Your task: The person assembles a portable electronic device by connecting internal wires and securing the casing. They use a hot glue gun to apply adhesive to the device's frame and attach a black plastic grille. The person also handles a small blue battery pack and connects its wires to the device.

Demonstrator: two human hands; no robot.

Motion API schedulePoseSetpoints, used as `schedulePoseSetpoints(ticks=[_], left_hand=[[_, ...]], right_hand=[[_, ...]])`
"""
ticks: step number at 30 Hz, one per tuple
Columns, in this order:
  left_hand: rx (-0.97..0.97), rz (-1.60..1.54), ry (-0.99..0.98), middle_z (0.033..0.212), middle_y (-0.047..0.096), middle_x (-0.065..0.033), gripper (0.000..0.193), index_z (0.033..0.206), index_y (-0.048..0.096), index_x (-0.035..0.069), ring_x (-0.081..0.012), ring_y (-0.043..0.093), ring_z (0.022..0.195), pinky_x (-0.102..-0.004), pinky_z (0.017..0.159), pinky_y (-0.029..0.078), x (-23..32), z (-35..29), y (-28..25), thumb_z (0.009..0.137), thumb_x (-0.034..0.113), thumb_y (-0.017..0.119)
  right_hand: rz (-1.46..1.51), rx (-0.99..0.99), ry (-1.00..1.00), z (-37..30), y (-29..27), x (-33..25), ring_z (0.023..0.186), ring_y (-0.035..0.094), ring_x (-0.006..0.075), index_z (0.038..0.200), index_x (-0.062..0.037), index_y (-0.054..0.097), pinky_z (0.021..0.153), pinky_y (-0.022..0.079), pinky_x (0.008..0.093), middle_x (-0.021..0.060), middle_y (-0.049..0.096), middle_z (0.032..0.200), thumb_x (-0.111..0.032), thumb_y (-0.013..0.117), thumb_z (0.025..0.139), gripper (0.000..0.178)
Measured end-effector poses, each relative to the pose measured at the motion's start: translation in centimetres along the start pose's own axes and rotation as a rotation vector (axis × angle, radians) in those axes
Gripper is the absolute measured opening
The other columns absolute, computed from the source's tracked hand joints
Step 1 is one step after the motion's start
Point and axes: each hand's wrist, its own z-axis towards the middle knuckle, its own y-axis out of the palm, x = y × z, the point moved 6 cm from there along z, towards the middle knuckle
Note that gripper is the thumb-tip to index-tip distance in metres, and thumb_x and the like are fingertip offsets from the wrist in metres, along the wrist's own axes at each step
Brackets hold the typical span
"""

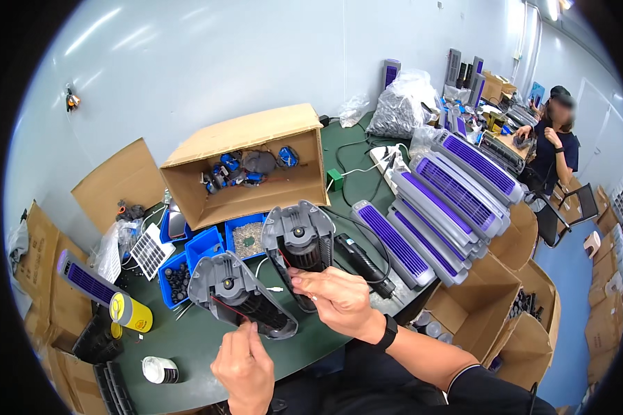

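Two grey tower-fan housings stand side by side at the table's near edge, each with a black ribbed cylindrical fan wheel inside. At the left housing (204, 282), my left hand (244, 370) is closed in a pinch at the lower end of a thin red wire (226, 306). My right hand (342, 301) pinches in front of the right housing (299, 223), where another thin red wire runs down to the fingertips. A small white bit shows under those fingers. The exact grip of both hands is partly hidden by the fingers.
Blue bins (175, 280) hold small black parts and screws. Behind them a cardboard box (242, 197) holds blue-and-grey motors. A black electric screwdriver (363, 263) lies right of the housings, beside stacked purple-grilled fans (436, 207). A yellow cup (130, 312) and white jar (160, 370) stand left. Another person (557, 145) sits far right.
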Motion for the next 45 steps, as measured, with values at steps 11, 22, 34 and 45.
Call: schedulePoseSetpoints(ticks=[11, 22, 34, 45], left_hand=[[0.025, -0.436, -0.260, 0.103, 0.076, -0.0122, 0.018, 0.113, 0.073, -0.005, -0.0177, 0.073, 0.083, -0.0291, 0.074, 0.059, -5.1, -2.8, -2.8, 0.098, 0.004, 0.074], [-0.221, -1.016, -0.470, 0.127, 0.067, -0.0112, 0.071, 0.139, 0.054, -0.002, -0.0193, 0.067, 0.110, -0.0342, 0.099, 0.053, -7.8, -1.0, 5.8, 0.080, 0.006, 0.093], [-0.352, -1.035, -0.582, 0.115, 0.072, -0.0080, 0.052, 0.128, 0.061, -0.003, -0.0164, 0.071, 0.096, -0.0321, 0.088, 0.060, -7.3, -2.0, 8.7, 0.082, -0.010, 0.085], [-0.728, -0.916, -0.714, 0.115, 0.076, -0.0118, 0.059, 0.123, 0.069, -0.003, -0.0211, 0.069, 0.104, -0.0384, 0.097, 0.054, -7.7, -2.8, 7.3, 0.074, 0.017, 0.096]], right_hand=[[-0.171, -0.083, -0.108, -1.1, -4.9, -2.9, 0.064, 0.070, 0.0188, 0.115, -0.0031, 0.077, 0.055, 0.053, 0.0256, 0.0196, 0.077, 0.122, -0.004, 0.091, 0.074, 0.044], [-0.384, -0.033, 0.144, -2.0, -9.3, 2.1, 0.081, 0.076, 0.0287, 0.105, 0.0007, 0.076, 0.071, 0.060, 0.0348, 0.0153, 0.080, 0.102, 0.003, 0.087, 0.075, 0.031], [-0.765, -0.310, 0.752, -6.8, -15.2, 9.5, 0.122, 0.061, 0.0390, 0.126, -0.0003, 0.069, 0.105, 0.050, 0.0470, 0.0197, 0.070, 0.126, -0.022, 0.084, 0.084, 0.050], [-0.373, -0.446, 0.346, 9.7, -3.5, 10.6, 0.118, 0.064, 0.0417, 0.137, -0.0007, 0.060, 0.102, 0.051, 0.0472, 0.0233, 0.070, 0.125, -0.025, 0.076, 0.095, 0.051]])
